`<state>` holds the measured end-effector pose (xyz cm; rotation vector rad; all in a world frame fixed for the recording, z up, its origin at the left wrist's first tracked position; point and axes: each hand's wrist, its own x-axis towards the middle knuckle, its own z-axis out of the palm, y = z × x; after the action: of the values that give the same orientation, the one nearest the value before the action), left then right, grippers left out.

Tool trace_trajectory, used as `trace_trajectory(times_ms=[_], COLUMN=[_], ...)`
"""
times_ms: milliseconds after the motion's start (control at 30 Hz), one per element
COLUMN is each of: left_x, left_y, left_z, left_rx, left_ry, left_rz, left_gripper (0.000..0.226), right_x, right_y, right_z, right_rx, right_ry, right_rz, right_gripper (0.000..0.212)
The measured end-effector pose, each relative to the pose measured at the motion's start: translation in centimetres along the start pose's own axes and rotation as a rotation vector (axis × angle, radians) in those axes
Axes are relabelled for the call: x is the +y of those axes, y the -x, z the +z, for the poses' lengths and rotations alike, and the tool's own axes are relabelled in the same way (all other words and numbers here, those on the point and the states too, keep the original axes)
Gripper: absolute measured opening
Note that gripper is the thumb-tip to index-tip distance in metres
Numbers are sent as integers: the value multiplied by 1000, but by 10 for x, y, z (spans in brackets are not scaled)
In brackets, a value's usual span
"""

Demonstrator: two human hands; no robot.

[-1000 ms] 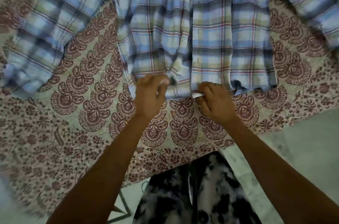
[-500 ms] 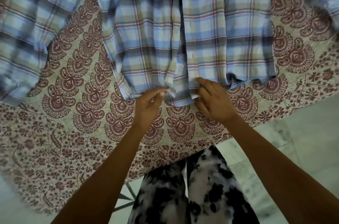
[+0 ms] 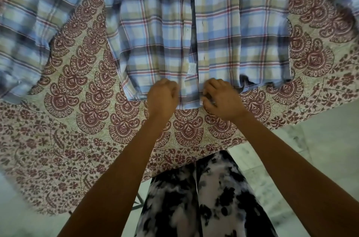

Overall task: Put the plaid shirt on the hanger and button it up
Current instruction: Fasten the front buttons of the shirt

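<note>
Plaid shirt (image 3: 155, 33) lengthwise, hem nearest, gripped by L hand (image 3: 162, 97), R hand (image 3: 221, 99)

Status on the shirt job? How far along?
Done: plaid shirt spread front-up on the bedspread. In hand: left hand and right hand grip its front edges at the hem. Left: placket gapes, apparently unbuttoned; hanger not in view.

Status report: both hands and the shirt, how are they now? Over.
Left hand grips shirt hem. Right hand pinches hem across the front opening. Shirt flat on bedspread, front open. No hanger visible.
</note>
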<state>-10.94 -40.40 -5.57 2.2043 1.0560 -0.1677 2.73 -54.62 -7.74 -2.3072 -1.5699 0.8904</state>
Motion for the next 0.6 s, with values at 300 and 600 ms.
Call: trace_trajectory(times_ms=[300, 600], left_x=[13, 16], left_y=[-42, -51], left_z=[6, 15], left_rx=[-120, 53], left_ry=[16, 26], left_rz=[41, -93], left_gripper=[40, 27], right_x=[-6, -13], right_y=[-21, -15], right_z=[-3, 2], right_rx=[-66, -48], right_ry=[39, 10], right_rz=[112, 203], right_gripper=[44, 48])
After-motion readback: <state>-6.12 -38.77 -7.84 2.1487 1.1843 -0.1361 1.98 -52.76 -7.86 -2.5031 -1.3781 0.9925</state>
